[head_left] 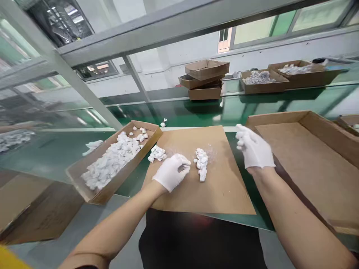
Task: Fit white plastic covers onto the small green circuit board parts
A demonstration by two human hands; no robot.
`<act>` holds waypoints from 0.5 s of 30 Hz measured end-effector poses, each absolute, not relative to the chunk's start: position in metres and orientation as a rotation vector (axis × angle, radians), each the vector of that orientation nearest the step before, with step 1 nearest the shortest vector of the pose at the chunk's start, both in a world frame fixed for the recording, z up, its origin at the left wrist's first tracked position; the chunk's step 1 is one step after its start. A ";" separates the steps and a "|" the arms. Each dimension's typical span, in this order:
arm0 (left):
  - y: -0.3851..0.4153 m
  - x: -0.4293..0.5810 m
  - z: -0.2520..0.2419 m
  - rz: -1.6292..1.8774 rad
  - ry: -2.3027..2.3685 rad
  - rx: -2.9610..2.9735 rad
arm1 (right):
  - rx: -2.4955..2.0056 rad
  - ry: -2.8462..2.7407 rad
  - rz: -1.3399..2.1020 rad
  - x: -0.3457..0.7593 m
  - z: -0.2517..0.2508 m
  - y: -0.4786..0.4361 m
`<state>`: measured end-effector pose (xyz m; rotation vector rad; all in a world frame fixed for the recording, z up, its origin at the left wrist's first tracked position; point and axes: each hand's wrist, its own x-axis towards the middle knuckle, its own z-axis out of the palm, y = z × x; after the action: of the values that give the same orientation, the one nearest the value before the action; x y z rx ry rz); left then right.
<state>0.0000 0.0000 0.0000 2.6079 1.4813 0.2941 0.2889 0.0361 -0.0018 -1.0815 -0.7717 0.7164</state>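
Note:
My left hand (171, 172), in a white glove, rests on a flat brown cardboard sheet (193, 194) with its fingers curled, between two small heaps of white pieces: one heap (157, 153) to its left, one row (201, 163) just to its right. What its fingers hold, if anything, is hidden. My right hand (254, 149), also gloved, hovers above the sheet's right edge with fingers loosely bent and apart, holding nothing.
A cardboard tray full of white pieces (110, 164) lies at the left, an empty tray (308, 160) at the right. Across the green belt (196, 112) stand stacked empty trays (206, 78) and two filled trays (262, 82). A grey frame bar (84, 93) slants overhead.

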 end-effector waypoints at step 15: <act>0.042 0.041 0.032 0.597 1.218 2.401 | -2.232 -1.559 0.157 0.331 -0.010 0.052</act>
<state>0.0413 0.0416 0.0320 2.4007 1.2182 0.5967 0.3307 0.0523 -0.0104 -2.2322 -1.5594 0.1571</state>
